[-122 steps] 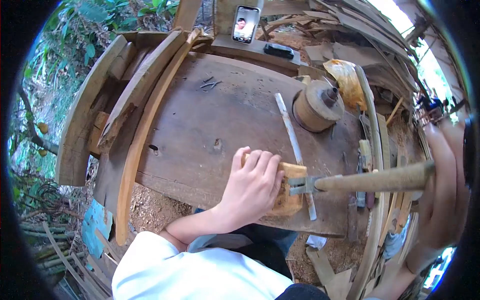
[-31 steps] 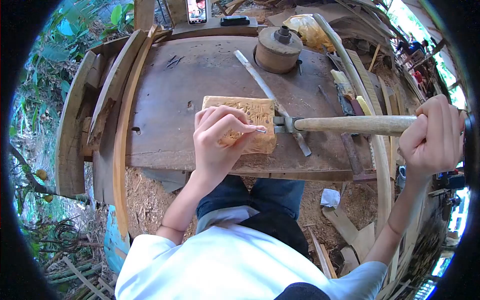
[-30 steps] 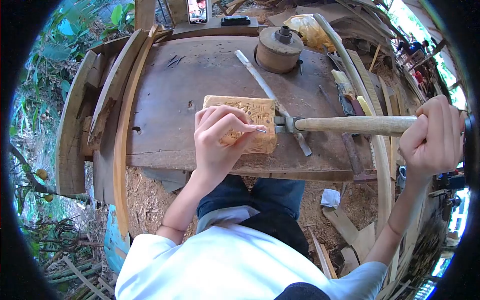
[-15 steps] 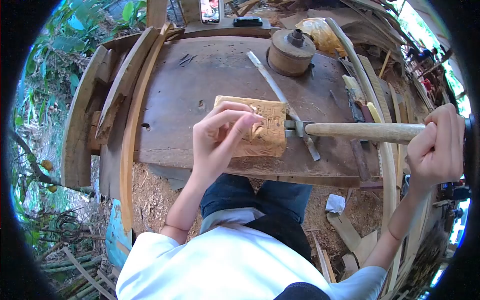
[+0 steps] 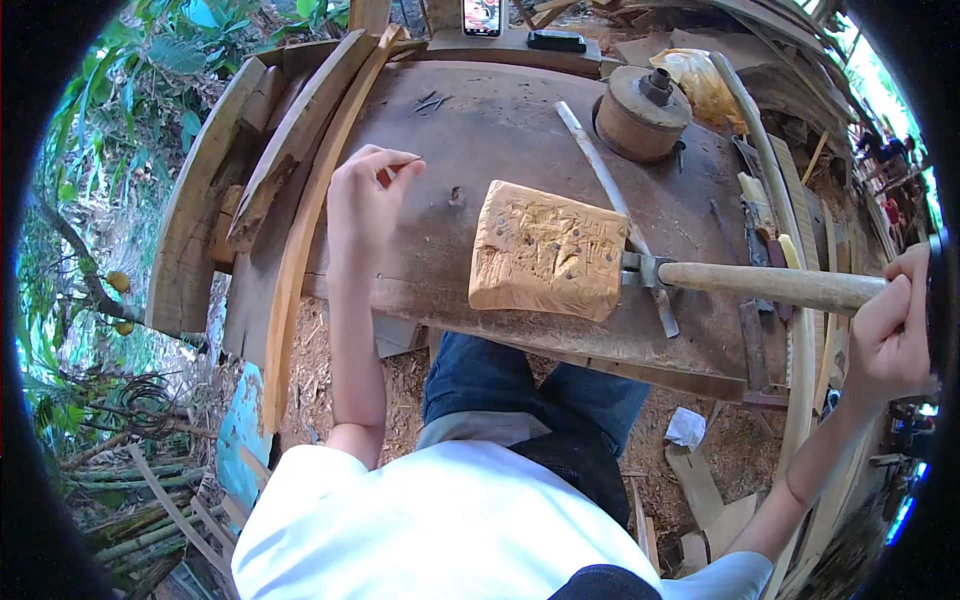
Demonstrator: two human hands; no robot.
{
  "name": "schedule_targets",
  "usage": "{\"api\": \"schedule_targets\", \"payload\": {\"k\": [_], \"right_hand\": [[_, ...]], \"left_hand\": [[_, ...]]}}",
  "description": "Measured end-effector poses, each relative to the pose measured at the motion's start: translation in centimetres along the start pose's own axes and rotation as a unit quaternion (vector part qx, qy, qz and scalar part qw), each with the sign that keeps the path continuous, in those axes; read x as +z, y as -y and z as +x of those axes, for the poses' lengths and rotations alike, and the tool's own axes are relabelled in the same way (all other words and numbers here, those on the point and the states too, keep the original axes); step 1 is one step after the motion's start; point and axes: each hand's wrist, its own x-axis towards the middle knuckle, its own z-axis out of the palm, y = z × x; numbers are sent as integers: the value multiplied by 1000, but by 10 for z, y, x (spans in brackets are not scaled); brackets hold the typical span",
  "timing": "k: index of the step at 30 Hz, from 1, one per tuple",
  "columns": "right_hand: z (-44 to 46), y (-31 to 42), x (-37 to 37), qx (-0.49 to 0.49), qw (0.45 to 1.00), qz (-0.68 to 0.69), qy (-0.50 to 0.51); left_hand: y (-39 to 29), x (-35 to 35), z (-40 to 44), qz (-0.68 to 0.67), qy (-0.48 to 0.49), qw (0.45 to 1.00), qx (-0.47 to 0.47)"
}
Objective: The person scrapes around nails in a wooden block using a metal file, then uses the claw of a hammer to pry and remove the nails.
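Note:
My right hand is closed around the end of a hammer's wooden handle. The metal hammer head, with its pronged side to the left, is at the right edge of a yellowish wood block. Scratches and dark spots mark the block's upper face. My left hand is raised left of the block, thumb and forefinger pinched together. A tiny dark tip shows at the fingertips, too small to name. Several thin dark nail-like pieces lie on the table beyond this hand.
The block rests on a worn wooden table. A pale stick passes beside it. A round wooden object with a dark top stands at the back right, near a phone. Long boards line the left; a curved pole is right.
My left hand has lifted off the block and moved left, still pinched. The hammer stays by the block's right edge in my right hand. The whole view has shifted slightly.

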Motion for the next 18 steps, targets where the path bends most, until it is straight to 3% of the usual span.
{"api": "schedule_targets", "payload": {"k": [1,7,13,15,18], "right_hand": [[0,0,0,-14,1000,-2,-4],[1,17,-3,109,994,17,5],[1,16,-5,103,994,30,-10],[7,15,-11,62,998,10,22],[7,15,-12,53,998,2,30]], "left_hand": [[6,-1,3,9,16,1000,3],[12,3,2,4,47,999,2],[11,5,3,-19,98,995,32],[10,5,4,-10,110,994,24],[4,4,0,5,65,996,59]]}}
